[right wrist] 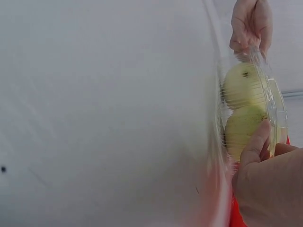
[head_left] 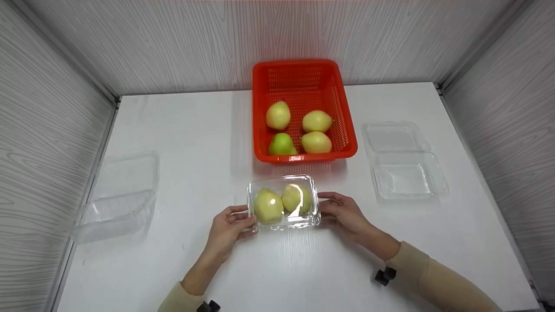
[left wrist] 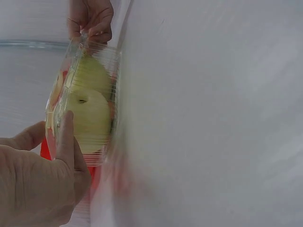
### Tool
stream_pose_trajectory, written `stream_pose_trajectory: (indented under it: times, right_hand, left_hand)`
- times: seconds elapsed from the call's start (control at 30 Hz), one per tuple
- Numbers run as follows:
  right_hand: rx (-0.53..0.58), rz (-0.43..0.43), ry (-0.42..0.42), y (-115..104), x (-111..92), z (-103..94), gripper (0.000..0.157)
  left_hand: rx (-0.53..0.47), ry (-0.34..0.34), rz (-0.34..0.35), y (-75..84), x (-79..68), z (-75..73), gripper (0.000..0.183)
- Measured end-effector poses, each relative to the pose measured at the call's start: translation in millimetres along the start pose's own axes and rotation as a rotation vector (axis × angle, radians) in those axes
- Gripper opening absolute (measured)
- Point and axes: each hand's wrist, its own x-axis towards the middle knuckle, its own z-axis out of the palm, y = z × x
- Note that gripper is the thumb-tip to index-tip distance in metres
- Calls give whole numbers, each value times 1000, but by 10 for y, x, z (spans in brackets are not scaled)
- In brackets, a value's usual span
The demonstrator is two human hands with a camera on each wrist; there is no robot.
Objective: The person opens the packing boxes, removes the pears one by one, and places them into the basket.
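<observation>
A closed clear plastic clamshell box [head_left: 284,226] with two yellow-green pears [head_left: 268,207] inside stands in front of the red basket [head_left: 259,108]. My left hand [head_left: 227,232] grips its left end, thumb on the near corner and fingers along the side. At the opposite end, my right hand [head_left: 345,216] holds the box by its side edge. In the left wrist view, the left hand [left wrist: 45,175] has its index finger along the ribbed wall. The right wrist view has the right hand [right wrist: 272,175] pressing a finger near the lid seam.
Several pears [head_left: 316,121] lie in the red basket, one of them greener [head_left: 282,144]. An open clear clamshell [head_left: 115,212] stands at the left of the white table [head_left: 182,130]. Another open clamshell [head_left: 407,177] lies at the right. Wood-grain panels enclose the back and sides.
</observation>
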Motion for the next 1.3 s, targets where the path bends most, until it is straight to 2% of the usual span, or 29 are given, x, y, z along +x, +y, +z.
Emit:
stream_pose_trajectory:
  times: [0.47, 0.73, 1.13, 1.3]
  right_hand:
    - [16, -4, 38, -3, -93, -136, 44]
    - [-4, -6, 57, 16, -117, -194, 45]
    - [-32, -24, 67, 19, -141, -220, 44]
    - [-104, -87, 119, 14, -150, -219, 41]
  left_hand:
    - [4, -38, -5, -7, 61, 149, 45]
    - [15, -35, 2, -39, 62, 219, 45]
    - [26, -34, -2, -58, 67, 242, 45]
    - [22, -50, -10, -54, 56, 221, 43]
